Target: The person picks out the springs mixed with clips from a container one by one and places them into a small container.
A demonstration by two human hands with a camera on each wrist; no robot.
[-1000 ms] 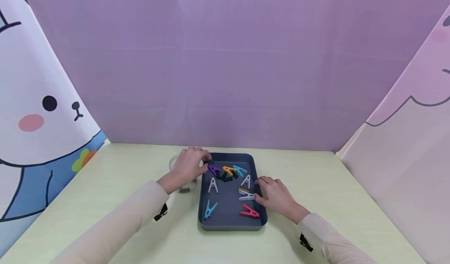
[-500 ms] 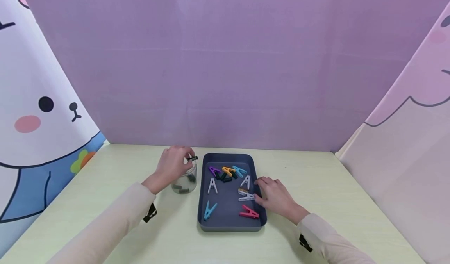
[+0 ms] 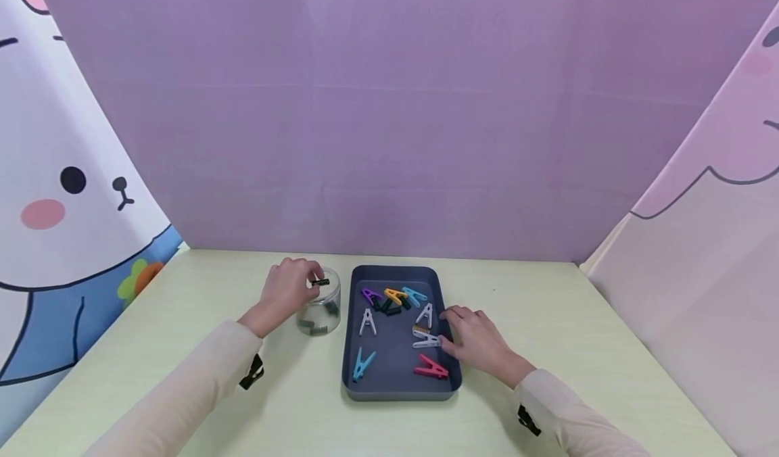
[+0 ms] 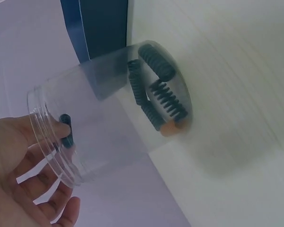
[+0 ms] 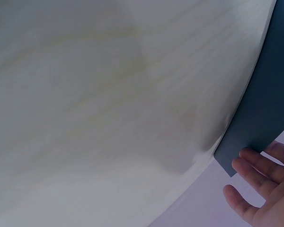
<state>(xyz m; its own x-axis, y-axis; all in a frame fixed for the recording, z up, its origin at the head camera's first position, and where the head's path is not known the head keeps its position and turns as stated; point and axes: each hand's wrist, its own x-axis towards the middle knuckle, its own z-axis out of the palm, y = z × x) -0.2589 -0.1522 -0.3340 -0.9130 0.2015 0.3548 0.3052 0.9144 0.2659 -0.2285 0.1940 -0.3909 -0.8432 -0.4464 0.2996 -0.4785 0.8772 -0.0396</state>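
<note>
My left hand (image 3: 285, 291) pinches a small dark coil spring (image 4: 66, 131) at the mouth of a clear jar (image 3: 335, 293). In the left wrist view the spring is just inside the rim. Several dark springs (image 4: 157, 62) and a small orange piece (image 4: 170, 128) lie at the jar's bottom. My right hand (image 3: 483, 342) rests with extended fingers on the right wall of a dark grey tray (image 3: 402, 393). Inside the tray are several clips, among them a purple clip (image 3: 370, 297) and a red clip (image 3: 432, 368), plus a few dark springs (image 3: 393, 311).
The jar stands on the pale table (image 3: 292, 403), close to the tray's left side. A gold spring (image 3: 421, 329) lies between two white clips at the tray's right. A lilac backdrop (image 3: 389, 139) rises behind the table, with printed panels on both sides.
My left hand has moved left from the tray's far left corner to the jar, carrying the dark spring, and lowered it into the jar's mouth. My right hand has stayed at the tray.
</note>
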